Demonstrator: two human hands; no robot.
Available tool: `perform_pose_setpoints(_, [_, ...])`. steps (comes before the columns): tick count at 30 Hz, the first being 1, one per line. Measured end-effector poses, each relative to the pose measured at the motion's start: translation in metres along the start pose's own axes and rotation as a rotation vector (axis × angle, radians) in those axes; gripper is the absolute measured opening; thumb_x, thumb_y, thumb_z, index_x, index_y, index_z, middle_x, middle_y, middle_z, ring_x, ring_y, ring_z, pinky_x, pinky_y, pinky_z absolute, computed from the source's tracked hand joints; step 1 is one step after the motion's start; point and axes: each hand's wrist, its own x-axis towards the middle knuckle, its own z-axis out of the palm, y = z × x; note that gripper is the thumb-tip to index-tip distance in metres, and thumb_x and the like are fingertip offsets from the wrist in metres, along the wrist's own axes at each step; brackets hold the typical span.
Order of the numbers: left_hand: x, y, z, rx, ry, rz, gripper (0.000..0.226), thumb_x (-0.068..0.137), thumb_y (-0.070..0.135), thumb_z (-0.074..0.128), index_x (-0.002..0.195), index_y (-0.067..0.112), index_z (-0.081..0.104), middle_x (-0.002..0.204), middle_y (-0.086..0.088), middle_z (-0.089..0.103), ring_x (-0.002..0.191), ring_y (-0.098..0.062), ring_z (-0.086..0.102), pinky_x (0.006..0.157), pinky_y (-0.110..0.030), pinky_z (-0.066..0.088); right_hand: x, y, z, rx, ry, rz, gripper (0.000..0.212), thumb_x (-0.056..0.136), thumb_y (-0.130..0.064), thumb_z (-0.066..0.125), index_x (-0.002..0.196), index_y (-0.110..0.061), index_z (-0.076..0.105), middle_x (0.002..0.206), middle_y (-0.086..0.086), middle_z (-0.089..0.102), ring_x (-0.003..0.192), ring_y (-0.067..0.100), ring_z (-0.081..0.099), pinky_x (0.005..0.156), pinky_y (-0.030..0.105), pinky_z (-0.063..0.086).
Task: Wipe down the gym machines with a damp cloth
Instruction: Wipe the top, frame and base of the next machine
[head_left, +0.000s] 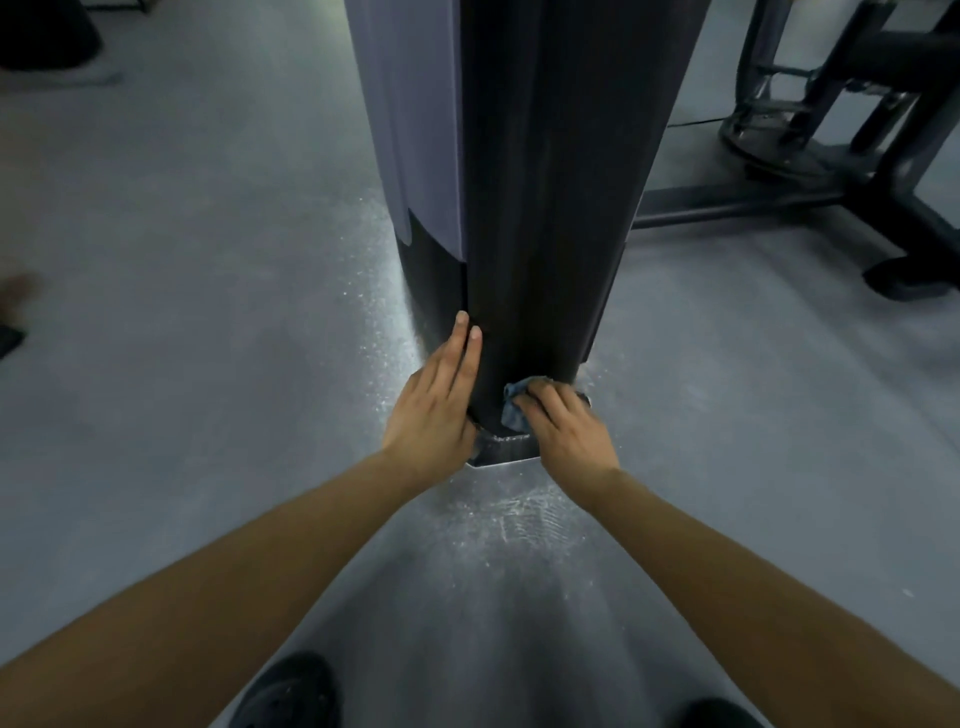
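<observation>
A tall dark column (550, 208) of a gym machine rises from the grey floor (208, 312) in the middle of the view, with a lighter grey panel (415, 130) running down its left face and ending above the bottom. At the foot of the column a dark base plate (501, 449) sticks out onto the floor toward the person.

The left hand (436, 410) lies flat against the lower left edge of the column, fingers straight and pressed together, pointing up, with the heel of the hand down near the base plate. The right hand (563, 431) is at the very bottom of the column, on its near right corner, its fingers bent over a small blue cloth (514, 410). The cloth is bunched under those fingers and held against the column just above the base plate; a fold of it shows to the left of the fingertips and hangs toward the plate. The two hands are just beside each other, not touching.

The floor around the foot of the column is speckled with pale dust or grit, thickest in front of the base plate. Two dark shoes, a left shoe (291, 691) and a right shoe (722, 714), show at the bottom edge of the view. Another machine (841, 135) with a dark tubular frame stands on the floor at the upper right, well apart from the hands.
</observation>
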Motion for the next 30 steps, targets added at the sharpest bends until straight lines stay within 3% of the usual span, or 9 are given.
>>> perform_pose_setpoints(4, [-0.005, -0.001, 0.008, 0.011, -0.057, -0.03, 0.109, 0.09, 0.013, 0.066, 0.17, 0.011, -0.007, 0.178, -0.004, -0.021, 0.161, -0.027, 0.02, 0.125, -0.037, 0.033, -0.018, -0.009, 0.012, 0.065, -0.163, 0.064, 0.061, 0.08, 0.003, 0.075, 0.139, -0.005, 0.063, 0.138, 0.012, 0.055, 0.117, 0.038, 0.059, 0.082, 0.051, 0.064])
perform_pose_setpoints(11, [-0.013, 0.008, 0.022, -0.033, -0.071, -0.048, 0.108, 0.09, 0.01, 0.064, 0.17, 0.011, -0.008, 0.178, -0.004, -0.021, 0.162, -0.026, 0.02, 0.125, -0.04, 0.037, 0.004, -0.027, -0.018, 0.178, 0.119, 0.224, 0.053, 0.084, 0.006, 0.076, 0.135, -0.004, 0.065, 0.137, 0.01, 0.056, 0.115, 0.027, 0.051, 0.084, 0.038, 0.061])
perform_pose_setpoints(18, [-0.024, -0.003, 0.043, 0.003, -0.204, -0.076, 0.103, 0.096, 0.017, 0.061, 0.17, 0.015, -0.009, 0.178, 0.0, -0.019, 0.164, -0.023, 0.009, 0.131, -0.04, 0.027, -0.025, -0.024, 0.023, 0.157, -0.227, 0.312, 0.061, 0.088, 0.0, 0.074, 0.146, -0.008, 0.058, 0.149, 0.006, 0.042, 0.125, 0.03, 0.05, 0.083, 0.046, 0.065])
perform_pose_setpoints(23, [-0.038, -0.025, 0.058, 0.102, -0.386, -0.128, 0.096, 0.099, 0.031, 0.063, 0.172, 0.019, 0.002, 0.178, -0.004, -0.019, 0.165, -0.026, -0.009, 0.134, -0.045, 0.013, -0.026, -0.057, 0.042, 0.183, -0.399, 0.32, 0.069, 0.099, -0.011, 0.067, 0.161, -0.013, 0.037, 0.161, 0.002, 0.023, 0.139, 0.024, 0.043, 0.102, 0.04, 0.058])
perform_pose_setpoints(25, [-0.043, -0.036, 0.063, 0.134, -0.422, -0.161, 0.099, 0.097, 0.043, 0.065, 0.172, 0.019, 0.005, 0.178, -0.007, -0.02, 0.165, -0.028, -0.014, 0.134, -0.047, 0.007, -0.029, -0.068, 0.053, 0.221, -0.474, 0.307, 0.078, 0.099, -0.008, 0.065, 0.166, -0.012, 0.026, 0.168, 0.0, 0.014, 0.152, 0.024, 0.031, 0.112, 0.039, 0.052])
perform_pose_setpoints(28, [-0.052, -0.052, 0.072, 0.157, -0.471, -0.194, 0.111, 0.092, 0.069, 0.063, 0.172, 0.019, 0.005, 0.178, -0.008, -0.019, 0.165, -0.029, -0.015, 0.134, -0.05, 0.006, -0.033, -0.08, 0.068, 0.199, -0.572, 0.293, 0.088, 0.102, -0.007, 0.056, 0.17, -0.013, 0.0, 0.176, -0.004, -0.007, 0.163, 0.019, -0.004, 0.117, 0.035, 0.042])
perform_pose_setpoints(30, [-0.057, -0.06, 0.074, 0.174, -0.512, -0.207, 0.119, 0.088, 0.077, 0.061, 0.171, 0.018, 0.001, 0.178, -0.008, -0.018, 0.164, -0.029, -0.016, 0.134, -0.051, 0.004, -0.028, -0.087, 0.076, 0.149, -0.61, 0.26, 0.087, 0.105, -0.011, 0.049, 0.166, -0.01, -0.013, 0.177, 0.001, -0.017, 0.163, 0.021, -0.015, 0.127, 0.036, 0.025])
